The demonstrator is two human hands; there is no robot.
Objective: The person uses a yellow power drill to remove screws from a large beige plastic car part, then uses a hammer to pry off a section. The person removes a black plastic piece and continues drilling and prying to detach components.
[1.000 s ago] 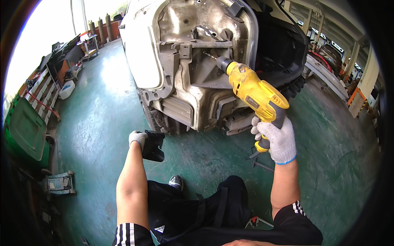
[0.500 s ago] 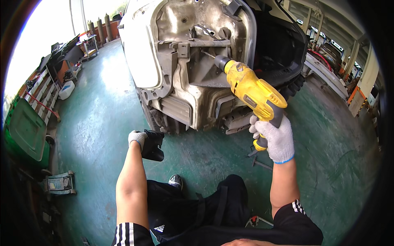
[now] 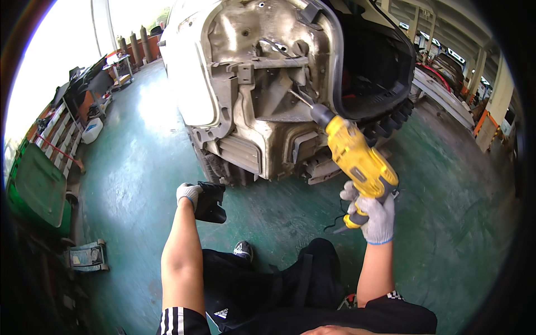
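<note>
My gloved right hand [image 3: 373,215] grips a yellow-and-black drill [image 3: 359,159] by its handle. The drill angles up-left, its long bit [image 3: 301,97] pointing at the recess in the bare metal rear corner [image 3: 262,139] of a white car; I cannot tell whether the tip touches. My gloved left hand [image 3: 187,192] holds a black moulded part [image 3: 211,204] low, off to the left of the car's corner. A bracket [image 3: 245,73] and some cable sit above the recess, beside the dark open tailgate area [image 3: 360,61].
Along the left are a green lidded bin [image 3: 42,187], a pale wheeled item [image 3: 86,257], a white jug [image 3: 92,131], racks of parts and tall cylinders [image 3: 146,44]. A long grey platform [image 3: 444,97], pillars [image 3: 494,103] and other vehicles stand to the right.
The drill has moved down and right and turned steeper, so the bit's tip sits lower and farther right in the recess. My left hand with the black part is slightly lower.
</note>
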